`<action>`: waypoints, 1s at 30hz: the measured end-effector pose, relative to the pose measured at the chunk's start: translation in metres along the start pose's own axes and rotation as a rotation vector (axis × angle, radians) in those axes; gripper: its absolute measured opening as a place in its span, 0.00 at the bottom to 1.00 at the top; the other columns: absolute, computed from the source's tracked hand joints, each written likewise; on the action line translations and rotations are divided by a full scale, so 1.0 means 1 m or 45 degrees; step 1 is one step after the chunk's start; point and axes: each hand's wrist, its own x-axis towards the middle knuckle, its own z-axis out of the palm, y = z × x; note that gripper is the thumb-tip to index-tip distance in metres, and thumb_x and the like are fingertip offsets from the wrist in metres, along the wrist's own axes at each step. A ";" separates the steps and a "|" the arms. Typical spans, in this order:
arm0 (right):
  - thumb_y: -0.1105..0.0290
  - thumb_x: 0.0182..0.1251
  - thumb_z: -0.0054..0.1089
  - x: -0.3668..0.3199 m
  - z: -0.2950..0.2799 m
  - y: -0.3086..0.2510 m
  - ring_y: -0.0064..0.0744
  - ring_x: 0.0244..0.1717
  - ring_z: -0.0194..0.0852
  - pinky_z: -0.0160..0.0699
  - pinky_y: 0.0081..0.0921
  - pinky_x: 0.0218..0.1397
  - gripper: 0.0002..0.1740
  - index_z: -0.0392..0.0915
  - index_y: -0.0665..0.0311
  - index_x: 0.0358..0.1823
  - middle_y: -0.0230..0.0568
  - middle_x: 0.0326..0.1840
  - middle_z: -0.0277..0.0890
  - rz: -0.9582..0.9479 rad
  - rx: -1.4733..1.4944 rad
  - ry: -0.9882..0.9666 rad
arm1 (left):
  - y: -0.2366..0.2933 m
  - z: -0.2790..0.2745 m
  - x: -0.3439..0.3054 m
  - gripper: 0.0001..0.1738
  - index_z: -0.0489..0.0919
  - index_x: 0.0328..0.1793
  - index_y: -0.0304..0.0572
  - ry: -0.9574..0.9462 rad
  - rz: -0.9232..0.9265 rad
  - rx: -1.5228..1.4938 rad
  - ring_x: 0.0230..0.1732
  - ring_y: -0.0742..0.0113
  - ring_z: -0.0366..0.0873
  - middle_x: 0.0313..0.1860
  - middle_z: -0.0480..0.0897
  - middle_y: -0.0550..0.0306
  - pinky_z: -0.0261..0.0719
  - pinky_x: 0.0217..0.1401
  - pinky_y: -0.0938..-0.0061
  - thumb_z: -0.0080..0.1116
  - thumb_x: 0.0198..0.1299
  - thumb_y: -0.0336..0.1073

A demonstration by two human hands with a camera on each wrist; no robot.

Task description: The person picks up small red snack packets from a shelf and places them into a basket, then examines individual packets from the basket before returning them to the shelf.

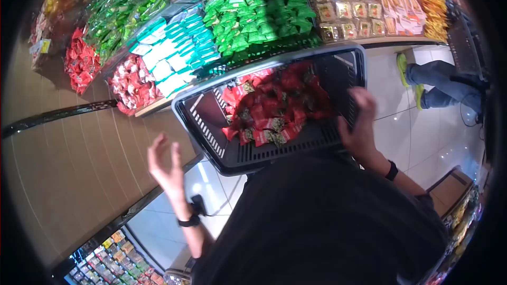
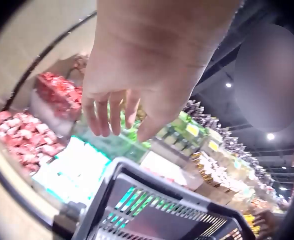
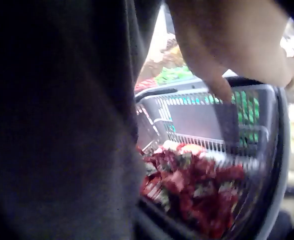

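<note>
A grey and black shopping basket [image 1: 230, 169] stands before the person's body, with many small red snack packets [image 1: 274, 106] heaped inside. The left hand [image 1: 168, 164] is raised off the basket's left side, fingers apart and holding nothing. In the left wrist view that hand [image 2: 132, 95] hangs with loosely bent fingers above the basket's rim [image 2: 162, 187]. The right hand [image 1: 362, 126] is at the basket's right edge, fingers loosely bent with nothing between them. The right wrist view has this hand [image 3: 237, 45] above the rim, overlapping the basket's wall, with the red packets [image 3: 192, 190] below.
Beyond the basket runs a display of green packets [image 1: 259, 13], teal packets [image 1: 177, 47], red-and-white packets [image 1: 134, 82] and small boxed goods [image 1: 348, 8]. A brown counter [image 1: 68, 174] lies left. Another person's legs [image 1: 438, 82] show at right on the tiled floor [image 1: 393, 137].
</note>
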 end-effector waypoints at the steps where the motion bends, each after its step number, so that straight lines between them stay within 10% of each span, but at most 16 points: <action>1: 0.77 0.59 0.64 0.011 0.002 -0.014 0.60 0.73 0.60 0.60 0.49 0.76 0.35 0.66 0.64 0.70 0.55 0.69 0.65 -0.045 0.153 -0.235 | -0.021 0.013 -0.025 0.30 0.76 0.70 0.38 -0.045 -0.114 0.002 0.64 0.59 0.79 0.64 0.82 0.49 0.76 0.68 0.62 0.73 0.62 0.34; 5: 0.66 0.59 0.71 0.033 0.090 -0.014 0.64 0.67 0.64 0.71 0.50 0.70 0.43 0.60 0.63 0.75 0.59 0.66 0.63 0.000 0.270 -0.679 | -0.080 0.074 -0.104 0.40 0.59 0.82 0.34 -0.176 -0.378 -0.471 0.72 0.53 0.71 0.73 0.72 0.39 0.70 0.73 0.59 0.66 0.71 0.39; 12: 0.49 0.56 0.76 0.031 0.190 -0.005 0.73 0.79 0.52 0.53 0.64 0.80 0.51 0.60 0.56 0.79 0.64 0.87 0.38 -0.046 -0.410 -0.967 | -0.083 0.106 -0.126 0.35 0.59 0.79 0.24 -0.037 -0.442 -0.044 0.60 0.42 0.81 0.58 0.81 0.27 0.75 0.65 0.59 0.53 0.79 0.44; 15: 0.50 0.58 0.75 0.029 0.158 -0.017 0.71 0.76 0.57 0.57 0.62 0.78 0.49 0.61 0.54 0.79 0.62 0.85 0.44 0.060 -0.168 -0.875 | -0.103 0.112 -0.126 0.33 0.62 0.77 0.24 -0.003 -0.398 -0.144 0.56 0.47 0.83 0.55 0.83 0.30 0.78 0.62 0.60 0.56 0.77 0.43; 20: 0.69 0.51 0.73 0.031 0.046 -0.023 0.60 0.66 0.70 0.67 0.56 0.70 0.37 0.73 0.64 0.66 0.57 0.67 0.68 -0.491 -0.109 -0.016 | -0.069 0.090 -0.095 0.23 0.71 0.68 0.29 -0.058 -0.329 -0.182 0.35 0.62 0.82 0.39 0.86 0.43 0.81 0.42 0.64 0.58 0.74 0.38; 23: 0.74 0.55 0.69 0.003 0.013 -0.007 0.60 0.71 0.63 0.60 0.50 0.75 0.38 0.66 0.70 0.69 0.58 0.70 0.66 0.004 -0.285 0.500 | -0.057 0.095 -0.079 0.21 0.71 0.66 0.31 0.065 -0.106 -0.189 0.33 0.60 0.82 0.37 0.86 0.43 0.80 0.39 0.62 0.57 0.75 0.37; 28: 0.66 0.68 0.66 -0.040 0.014 0.059 0.68 0.59 0.76 0.74 0.49 0.64 0.38 0.60 0.69 0.75 0.66 0.61 0.75 0.632 0.174 0.062 | -0.060 0.107 -0.066 0.19 0.72 0.60 0.28 0.045 -0.270 -0.223 0.34 0.51 0.85 0.36 0.85 0.39 0.80 0.39 0.58 0.53 0.77 0.39; 30: 0.67 0.75 0.59 -0.063 0.046 0.069 0.70 0.56 0.78 0.79 0.50 0.57 0.32 0.61 0.70 0.74 0.69 0.58 0.77 0.527 0.051 0.219 | -0.072 0.112 -0.070 0.22 0.72 0.62 0.28 0.082 -0.302 -0.235 0.37 0.47 0.86 0.39 0.86 0.35 0.80 0.42 0.56 0.53 0.76 0.42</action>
